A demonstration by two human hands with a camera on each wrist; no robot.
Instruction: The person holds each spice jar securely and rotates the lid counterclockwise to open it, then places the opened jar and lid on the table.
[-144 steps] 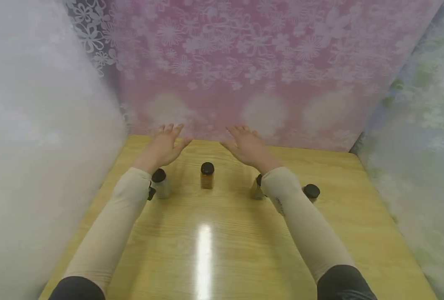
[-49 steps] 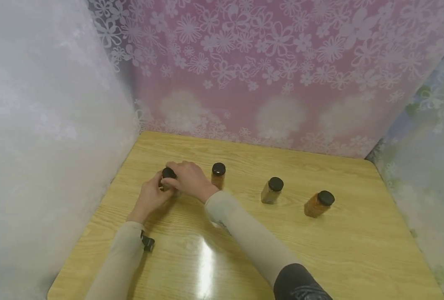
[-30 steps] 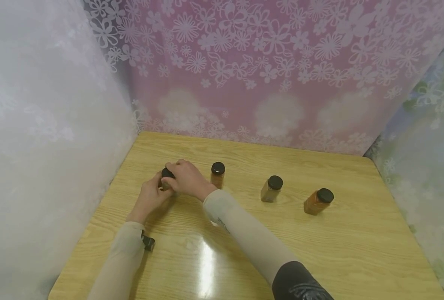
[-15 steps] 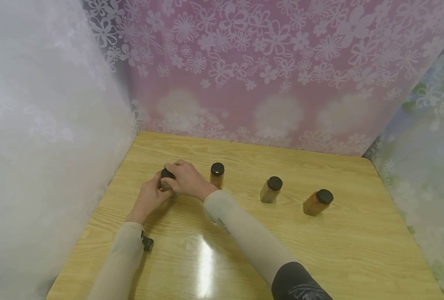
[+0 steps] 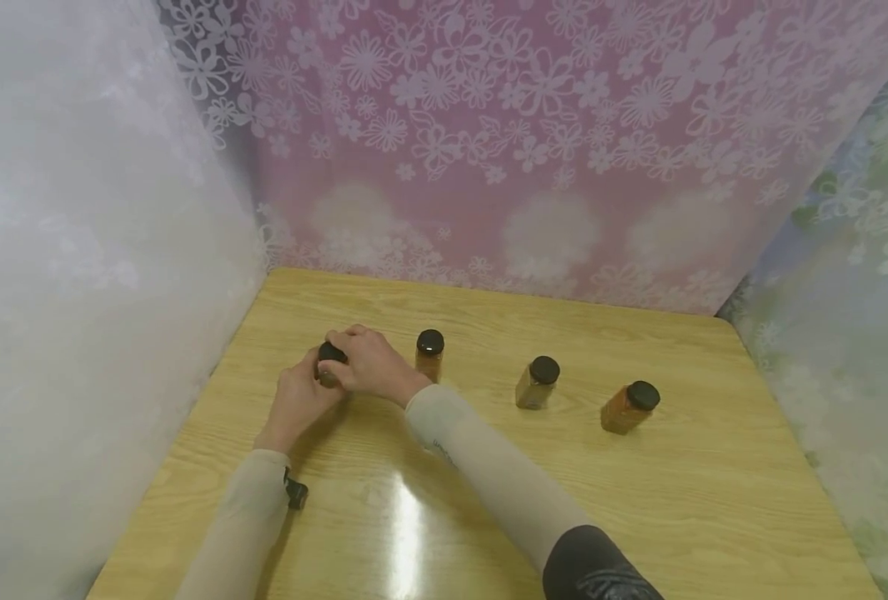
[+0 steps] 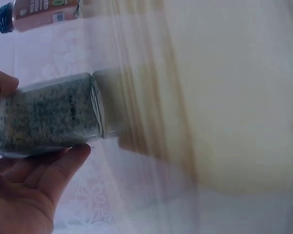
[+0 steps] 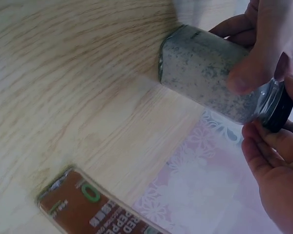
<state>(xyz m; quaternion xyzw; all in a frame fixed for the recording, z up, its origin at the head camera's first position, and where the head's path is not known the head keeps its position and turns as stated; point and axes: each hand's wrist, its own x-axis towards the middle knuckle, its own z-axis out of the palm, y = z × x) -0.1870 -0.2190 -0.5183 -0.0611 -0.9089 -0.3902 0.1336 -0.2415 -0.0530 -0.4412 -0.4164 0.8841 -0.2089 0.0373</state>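
A square clear seasoning jar [image 7: 200,73] of whitish grains with dark flecks stands at the table's left, base on the wood. My left hand [image 5: 297,404] grips its body; in the right wrist view the thumb [image 7: 241,80] lies along the glass. The right hand [image 5: 376,364] reaches across from the right and holds the black lid [image 5: 331,353] with curled fingers. On the jar's neck, the lid shows between the fingertips in the right wrist view. The left wrist view shows the jar's speckled body [image 6: 49,114] with left-hand fingers [image 6: 63,170] below it.
A red pepper jar [image 5: 429,354] with a black lid stands just beyond the right wrist. Farther right are a beige spice jar [image 5: 537,383] and an orange-brown one [image 5: 628,408]. Floral curtains [image 5: 444,167] close off the table's back and both sides.
Both hands, earlier stretched flat over the back of the table, have come to the leftmost jar and grip it. Over the last second they have barely moved; the view shifts slightly.
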